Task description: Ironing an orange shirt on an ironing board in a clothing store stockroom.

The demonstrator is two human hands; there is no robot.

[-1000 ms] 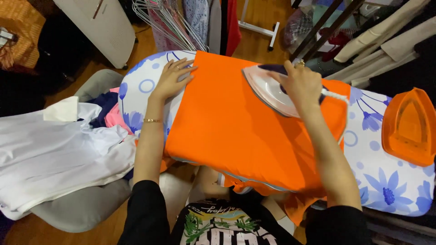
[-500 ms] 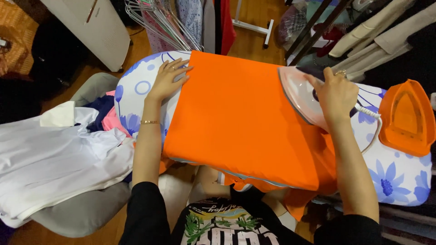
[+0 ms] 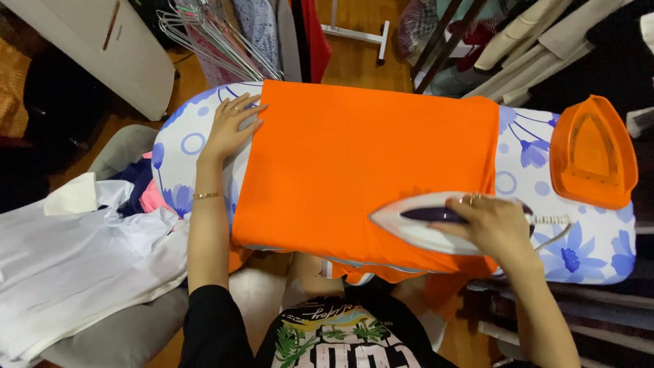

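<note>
An orange garment [image 3: 354, 163] lies flat over a white ironing board [image 3: 178, 151] with blue flower print. My left hand [image 3: 228, 126] rests flat on the garment's left edge, fingers spread. My right hand [image 3: 494, 228] grips the dark handle of a white iron [image 3: 419, 228], which sits on the garment's near right part, tip pointing left. The iron's white cord [image 3: 553, 220] trails to the right.
An orange iron rest [image 3: 591, 153] sits on the board's right end. White and pink clothes [image 3: 82, 252] are heaped on a grey chair [image 3: 102, 334] at the left. Wire hangers [image 3: 211, 34] and hanging clothes stand beyond the board, a clothes rack [image 3: 531, 41] at the upper right.
My right hand has drawn the iron from the garment's far right part to its near edge and turned the tip left. The left hand has stayed on the cloth.
</note>
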